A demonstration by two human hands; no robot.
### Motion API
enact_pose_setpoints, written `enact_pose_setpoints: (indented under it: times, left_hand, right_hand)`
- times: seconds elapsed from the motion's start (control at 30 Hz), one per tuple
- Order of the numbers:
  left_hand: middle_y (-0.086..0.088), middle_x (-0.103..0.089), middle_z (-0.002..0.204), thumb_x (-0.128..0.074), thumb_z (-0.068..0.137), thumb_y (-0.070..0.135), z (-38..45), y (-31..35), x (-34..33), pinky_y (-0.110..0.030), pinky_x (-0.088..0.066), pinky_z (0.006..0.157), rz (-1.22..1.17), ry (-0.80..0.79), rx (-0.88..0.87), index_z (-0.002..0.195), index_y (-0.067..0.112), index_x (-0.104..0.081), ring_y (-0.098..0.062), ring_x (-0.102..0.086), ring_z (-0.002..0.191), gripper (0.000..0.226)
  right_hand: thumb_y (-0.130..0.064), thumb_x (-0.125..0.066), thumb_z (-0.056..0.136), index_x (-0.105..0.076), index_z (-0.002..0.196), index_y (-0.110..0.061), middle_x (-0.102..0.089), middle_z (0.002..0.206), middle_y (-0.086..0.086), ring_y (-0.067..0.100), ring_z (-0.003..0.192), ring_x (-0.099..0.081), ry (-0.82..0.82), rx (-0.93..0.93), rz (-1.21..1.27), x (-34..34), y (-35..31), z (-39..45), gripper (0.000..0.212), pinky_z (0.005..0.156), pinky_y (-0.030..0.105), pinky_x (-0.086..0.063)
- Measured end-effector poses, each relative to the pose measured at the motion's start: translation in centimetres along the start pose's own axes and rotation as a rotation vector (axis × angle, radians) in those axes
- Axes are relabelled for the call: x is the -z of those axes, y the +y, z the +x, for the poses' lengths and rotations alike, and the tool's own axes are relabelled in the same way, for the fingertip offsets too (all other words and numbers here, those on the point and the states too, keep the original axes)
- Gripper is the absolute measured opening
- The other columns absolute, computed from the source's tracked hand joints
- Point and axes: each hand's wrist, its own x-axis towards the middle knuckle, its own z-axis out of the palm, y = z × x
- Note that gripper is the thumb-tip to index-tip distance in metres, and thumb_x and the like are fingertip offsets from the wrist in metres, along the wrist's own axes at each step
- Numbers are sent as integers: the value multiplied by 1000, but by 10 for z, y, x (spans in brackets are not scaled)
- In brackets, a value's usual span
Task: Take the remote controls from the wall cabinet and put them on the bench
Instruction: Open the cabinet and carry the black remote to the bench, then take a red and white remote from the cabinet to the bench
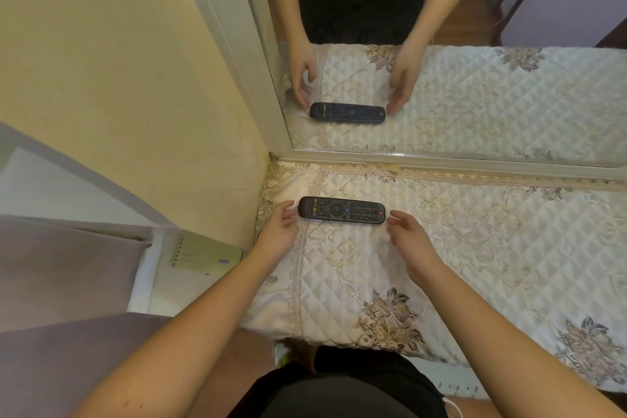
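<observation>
Both forearms reach forward from the bottom of the view toward a black remote control [341, 210], which lies flat and crosswise on the quilted worktop [475, 248], close to the mirror [441, 95] and the yellow wall corner. Left hand [276, 231] sits at the remote's left end, fingertips at or just touching its edge; right hand [412, 237] hovers just beside the right end, apart from it. Neither grip is closed on anything: fingers of both are relaxed and loosely extended.

Judging from this, one remote is set down and the placing step is finishing. No wall cabinet or other remote shows here, so the next move probably calls for drawing both hands back and turning to the cabinet for another.
</observation>
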Motion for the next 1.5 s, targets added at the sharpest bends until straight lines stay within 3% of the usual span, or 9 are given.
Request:
enact_pose_setpoints:
  times: [0.13,0.27,0.33,0.43,0.67,0.83,0.97,1.17,1.5]
  left_hand:
    - [-5,-55,123,-46,92,4,-17,-1,5,-19,-42,82,139,-12,-55,132,17,-48,-16,-53,109,42]
    - [-2,-57,115,-52,93,13,-40,-2,12,-30,-45,89,326,-55,-111,129,16,-53,-19,-55,109,36]
    - [-4,-56,120,-54,93,19,-56,-4,18,-33,-47,84,385,-60,-109,130,17,-53,-17,-54,108,37]
    - [-3,-53,132,-51,94,31,-79,-13,29,-38,-43,98,639,-54,-164,135,21,-48,-19,-51,119,42]
    - [-3,-65,121,-35,81,42,-140,-42,45,-50,-42,100,1223,231,-272,122,18,-61,-24,-59,114,54]
    - [-8,-55,137,-37,81,43,-173,-61,55,-57,-36,105,1231,297,-206,133,19,-54,-27,-49,130,60]
    - [-4,-38,151,-36,89,50,-206,-80,63,-55,-16,115,1132,353,-172,145,26,-38,-25,-28,143,60]
    - [-2,-39,152,-36,93,52,-274,-113,81,-53,-10,117,1088,537,-223,140,20,-47,-23,-24,145,58]
    - [-5,-37,152,-35,93,53,-419,-221,108,-58,-10,116,996,628,104,143,21,-44,-24,-22,146,59]
  right_hand:
    - [-17,-42,96,-53,127,-20,-59,118,1,17,99,-56,-29,47,-98,-3,-6,-11,33,85,32,-45]
    - [-24,-44,96,-58,120,-25,-63,115,0,17,105,-60,-172,102,-234,-15,-12,-25,28,97,39,-47]
    - [-24,-45,96,-58,121,-24,-64,115,0,14,102,-61,-274,129,-331,-24,-17,-34,28,96,37,-47]
    - [-25,-44,97,-56,126,-22,-63,120,0,15,105,-61,-378,212,-557,-37,-23,-45,32,88,30,-45]
    - [-35,-43,99,-50,136,-18,-55,134,4,17,117,-55,-421,504,-900,-69,-20,-80,42,91,23,-39]
    - [-37,-41,99,-46,139,-16,-47,142,3,20,129,-45,-399,713,-1080,-87,-13,-108,46,105,28,-32]
    - [-41,-41,98,-49,139,-15,-46,145,8,26,133,-43,-376,863,-1236,-107,2,-134,49,109,35,-33]
    - [-50,-27,95,-58,129,-12,-55,136,14,34,127,-51,-395,1041,-1421,-147,38,-189,60,104,49,-43]
    - [-46,-32,90,-54,134,-19,-52,141,9,29,130,-48,-558,1297,-1531,-209,95,-304,56,109,46,-35]
